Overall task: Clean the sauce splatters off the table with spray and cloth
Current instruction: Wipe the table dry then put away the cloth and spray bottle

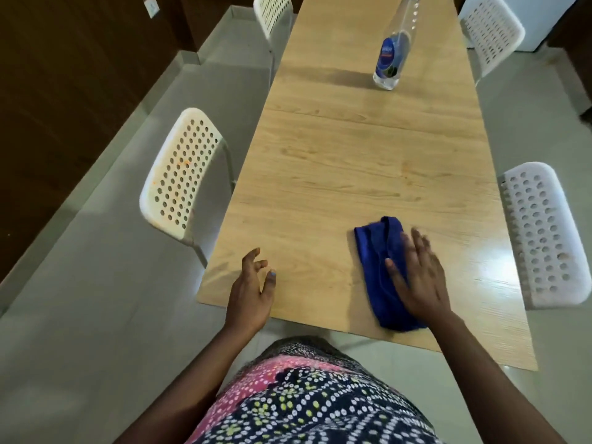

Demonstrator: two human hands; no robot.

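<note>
Right hand (418,277), fingers straight and together, pressed blue cloth (381,251) near table (320,187) edge; left hand (253,290), fingers loosely spread, hovered at the table's near-left corner.

Both bare forearms reach fwd from the bottom of the frame. Left hand (253,285) is held edge-on w/ fingers loosely curled and thumb apart, gripping nothing. Right hand (416,274) lies palm-down, fingers straight and slightly spread, thumb angled to the left, a little motion-blurred at the fingertips.
</note>
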